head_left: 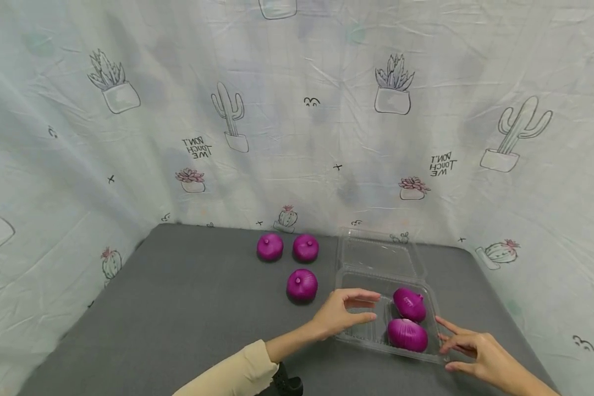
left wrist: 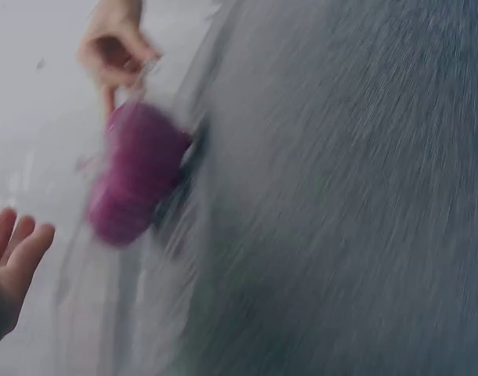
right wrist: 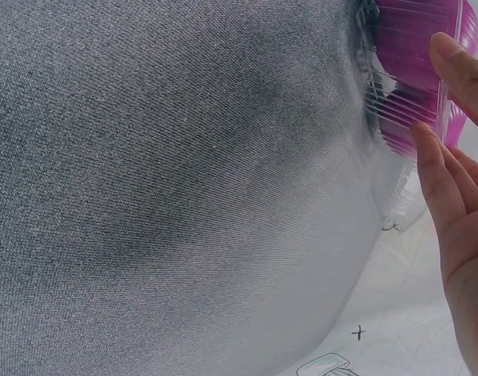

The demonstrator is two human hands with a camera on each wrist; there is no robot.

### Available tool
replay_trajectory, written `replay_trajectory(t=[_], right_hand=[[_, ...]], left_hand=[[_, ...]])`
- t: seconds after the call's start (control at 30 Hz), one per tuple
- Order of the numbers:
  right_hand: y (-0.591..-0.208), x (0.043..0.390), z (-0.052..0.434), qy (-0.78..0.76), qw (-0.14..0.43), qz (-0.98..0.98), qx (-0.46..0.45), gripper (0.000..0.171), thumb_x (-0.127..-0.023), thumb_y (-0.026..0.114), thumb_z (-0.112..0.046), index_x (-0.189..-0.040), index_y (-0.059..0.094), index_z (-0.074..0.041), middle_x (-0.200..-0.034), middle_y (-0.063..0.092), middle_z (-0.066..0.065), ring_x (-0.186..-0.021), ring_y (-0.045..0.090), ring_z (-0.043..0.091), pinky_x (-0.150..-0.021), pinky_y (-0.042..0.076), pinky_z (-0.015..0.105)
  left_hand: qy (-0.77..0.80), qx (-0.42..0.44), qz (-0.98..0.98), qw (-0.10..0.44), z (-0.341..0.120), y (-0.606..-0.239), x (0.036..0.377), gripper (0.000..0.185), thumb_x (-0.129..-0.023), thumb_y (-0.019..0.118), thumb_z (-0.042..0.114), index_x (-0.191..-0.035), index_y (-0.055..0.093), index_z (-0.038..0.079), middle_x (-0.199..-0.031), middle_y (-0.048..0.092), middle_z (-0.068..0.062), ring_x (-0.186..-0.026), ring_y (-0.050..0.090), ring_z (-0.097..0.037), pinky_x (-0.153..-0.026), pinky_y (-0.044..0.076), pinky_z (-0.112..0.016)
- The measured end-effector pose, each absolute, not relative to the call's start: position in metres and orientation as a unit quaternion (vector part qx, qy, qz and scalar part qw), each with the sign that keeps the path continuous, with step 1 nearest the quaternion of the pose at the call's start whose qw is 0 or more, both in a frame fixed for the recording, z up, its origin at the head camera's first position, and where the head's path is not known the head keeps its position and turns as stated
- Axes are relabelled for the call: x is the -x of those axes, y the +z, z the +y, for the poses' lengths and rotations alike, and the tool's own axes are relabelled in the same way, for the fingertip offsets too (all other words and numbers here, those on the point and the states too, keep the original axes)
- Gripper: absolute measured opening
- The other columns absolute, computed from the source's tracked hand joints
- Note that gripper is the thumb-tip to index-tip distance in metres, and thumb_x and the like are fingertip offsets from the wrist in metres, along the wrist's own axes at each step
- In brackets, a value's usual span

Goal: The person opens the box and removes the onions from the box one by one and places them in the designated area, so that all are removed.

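Two red onions, a front one (head_left: 407, 335) and a rear one (head_left: 410, 304), lie in the right half of a clear plastic clamshell container (head_left: 361, 345). My left hand (head_left: 345, 312) is over the container's left half, thumb and fingers apart with nothing between them. In the blurred left wrist view, part of the left hand (left wrist: 16, 270) shows at the left edge. My right hand (head_left: 480, 352) is at the container's right side, its fairly straight fingers and thumb touching the rim and outer wall. The right wrist view shows the thumb (right wrist: 458, 66) at the rim.
Three more red onions stand left of the container: one at the back left (head_left: 269, 247), one beside it (head_left: 306, 248) and a nearer one (head_left: 302, 285). The clear lid (head_left: 376, 256) lies folded back behind. A patterned sheet (head_left: 297, 121) encloses the grey tabletop (head_left: 178, 308).
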State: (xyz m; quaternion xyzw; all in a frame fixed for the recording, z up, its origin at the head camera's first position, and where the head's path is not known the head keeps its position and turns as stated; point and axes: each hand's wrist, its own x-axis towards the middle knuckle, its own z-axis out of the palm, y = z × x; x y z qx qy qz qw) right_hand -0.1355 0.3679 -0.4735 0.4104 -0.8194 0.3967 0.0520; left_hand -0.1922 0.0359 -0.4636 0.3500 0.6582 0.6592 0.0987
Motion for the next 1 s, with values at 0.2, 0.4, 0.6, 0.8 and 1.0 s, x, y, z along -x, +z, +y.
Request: replay_trajectory(t=[0.2,0.4,0.6,0.8,1.0], right_hand=[[-0.475,0.136,0.37,0.399,0.038,-0.82,-0.408,0.028,-0.068,0.081,0.002,-0.092,0.07,-0.01,-0.144,0.033,-0.023,-0.109,0.053,-0.004,-0.072,0.051,0.012],[-0.472,0.137,0.371,0.41,0.032,-0.817,-0.403,0.03,-0.068,0.08,0.003,-0.092,0.07,-0.01,-0.145,0.035,-0.022,-0.11,0.053,-0.003,-0.074,0.051,0.013],[-0.47,0.138,0.373,0.417,0.016,-0.817,-0.398,0.029,-0.069,0.08,0.002,-0.093,0.07,-0.01,-0.145,0.034,-0.022,-0.11,0.052,-0.003,-0.074,0.051,0.013],[-0.471,0.141,0.372,0.408,0.023,-0.819,-0.403,0.029,-0.069,0.08,0.003,-0.092,0.07,-0.011,-0.144,0.036,-0.021,-0.11,0.052,-0.004,-0.073,0.05,0.012],[-0.472,0.143,0.373,0.409,0.026,-0.818,-0.403,0.03,-0.068,0.081,0.003,-0.092,0.07,-0.012,-0.142,0.037,-0.021,-0.109,0.052,-0.005,-0.074,0.049,0.01]], left_hand=[[0.668,-0.291,0.679,0.089,0.066,-0.476,0.182,0.036,-0.087,0.071,0.012,-0.121,0.063,0.001,-0.123,0.064,-0.006,-0.113,0.06,-0.019,-0.087,0.05,-0.023],[0.632,-0.249,0.728,0.09,0.088,-0.48,0.182,0.034,-0.083,0.076,0.017,-0.114,0.068,0.006,-0.121,0.064,0.002,-0.114,0.059,-0.02,-0.085,0.05,-0.023],[0.561,-0.23,0.787,0.113,0.103,-0.477,0.182,0.039,-0.08,0.079,0.025,-0.115,0.068,0.009,-0.115,0.067,0.006,-0.103,0.063,-0.008,-0.079,0.049,-0.017],[0.555,-0.189,0.796,0.149,0.112,-0.475,0.184,0.036,-0.08,0.079,0.025,-0.112,0.07,0.012,-0.109,0.068,0.008,-0.099,0.063,-0.006,-0.076,0.051,-0.019],[0.564,-0.151,0.787,0.2,0.121,-0.478,0.19,0.024,-0.078,0.081,0.021,-0.1,0.071,0.018,-0.092,0.063,0.012,-0.08,0.056,-0.002,-0.061,0.048,-0.02]])
